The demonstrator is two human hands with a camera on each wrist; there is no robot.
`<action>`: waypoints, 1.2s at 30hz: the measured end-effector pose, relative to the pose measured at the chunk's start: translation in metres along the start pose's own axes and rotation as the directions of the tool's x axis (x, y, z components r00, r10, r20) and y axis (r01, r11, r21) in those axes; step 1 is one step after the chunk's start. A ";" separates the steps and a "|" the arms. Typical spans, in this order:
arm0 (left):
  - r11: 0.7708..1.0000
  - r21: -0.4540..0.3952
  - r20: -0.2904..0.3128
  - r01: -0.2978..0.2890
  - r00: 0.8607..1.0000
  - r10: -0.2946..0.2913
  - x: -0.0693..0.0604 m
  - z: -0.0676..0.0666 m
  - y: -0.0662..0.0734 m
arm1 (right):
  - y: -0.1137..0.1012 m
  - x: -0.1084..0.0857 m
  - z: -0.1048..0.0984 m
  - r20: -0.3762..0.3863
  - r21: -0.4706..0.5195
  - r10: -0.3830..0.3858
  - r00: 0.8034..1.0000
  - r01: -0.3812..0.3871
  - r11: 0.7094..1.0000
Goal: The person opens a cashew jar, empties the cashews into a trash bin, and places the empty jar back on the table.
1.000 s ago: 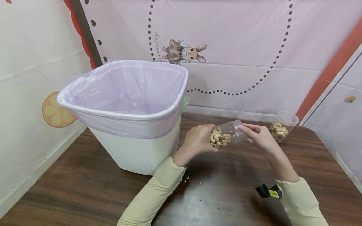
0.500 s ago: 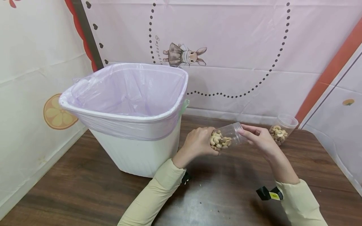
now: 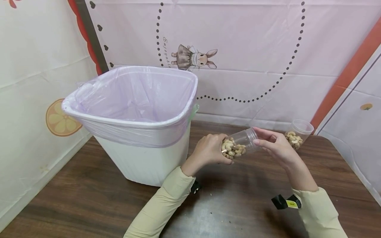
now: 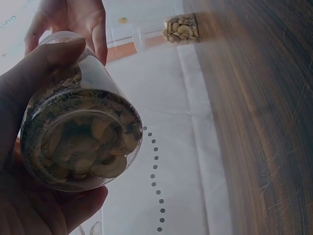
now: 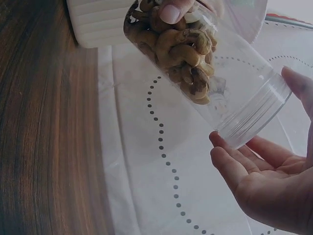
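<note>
A clear plastic jar [image 3: 244, 136] of cashews [image 3: 233, 148] is held tilted above the table, its ribbed neck end toward the right. My left hand [image 3: 209, 148] wraps round the bottom half, where the nuts have gathered. At the neck end, my right hand [image 3: 276, 145] grips the ribbed rim [image 5: 257, 115] between thumb and fingertips on opposite sides. Whether a clear lid sits on that rim I cannot tell. The left wrist view looks onto the round jar base [image 4: 83, 147], with cashews showing through. Behind my right hand stands a second clear jar [image 3: 303, 127], partly filled with cashews.
A white bin [image 3: 143, 160] lined with a purple plastic bag [image 3: 135, 130] stands on the left, close to my left forearm. Patterned cloth [image 3: 247, 49] hangs behind the brown wooden table [image 3: 238, 205]. Small crumbs lie near the table's front.
My right hand has turned slightly and shifted its thumb and fingers on the jar's neck end. The cashews have slid a little inside. My left hand keeps its hold, nearly still.
</note>
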State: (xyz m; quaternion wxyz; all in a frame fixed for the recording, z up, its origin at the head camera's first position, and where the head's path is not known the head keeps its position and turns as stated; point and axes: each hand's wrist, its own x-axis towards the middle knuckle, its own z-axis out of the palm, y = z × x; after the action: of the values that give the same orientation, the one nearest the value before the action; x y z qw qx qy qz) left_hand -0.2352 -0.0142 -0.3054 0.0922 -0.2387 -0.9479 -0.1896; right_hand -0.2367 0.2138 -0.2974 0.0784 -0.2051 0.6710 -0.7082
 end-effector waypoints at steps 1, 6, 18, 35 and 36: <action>1.000 0.000 0.001 0.001 1.000 -0.001 0.000 0.000 0.000 | 0.001 0.000 0.000 0.013 0.015 -0.012 1.000 0.012 1.000; 1.000 -0.005 -0.003 0.016 1.000 -0.016 0.000 0.001 0.000 | 0.002 0.000 -0.002 0.051 0.054 -0.046 0.998 0.043 0.998; 0.995 0.099 -0.069 0.011 0.998 -0.004 0.000 0.005 0.001 | -0.007 0.002 0.002 -0.132 -0.321 0.169 0.977 -0.204 0.925; 0.999 0.048 -0.030 0.008 1.000 -0.006 0.001 0.006 -0.001 | -0.009 0.000 0.003 -0.154 -0.311 0.138 0.978 -0.180 0.933; 0.999 0.035 -0.022 0.009 1.000 -0.008 0.001 0.005 -0.001 | -0.009 0.000 0.002 -0.148 -0.309 0.133 0.980 -0.174 0.935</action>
State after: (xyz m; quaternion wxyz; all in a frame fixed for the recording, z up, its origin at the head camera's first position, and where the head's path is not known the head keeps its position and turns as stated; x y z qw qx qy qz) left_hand -0.2373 -0.0125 -0.3101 0.1058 -0.2310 -0.9511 -0.1757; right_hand -0.2344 0.2123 -0.2881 0.0571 -0.1173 0.7946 -0.5929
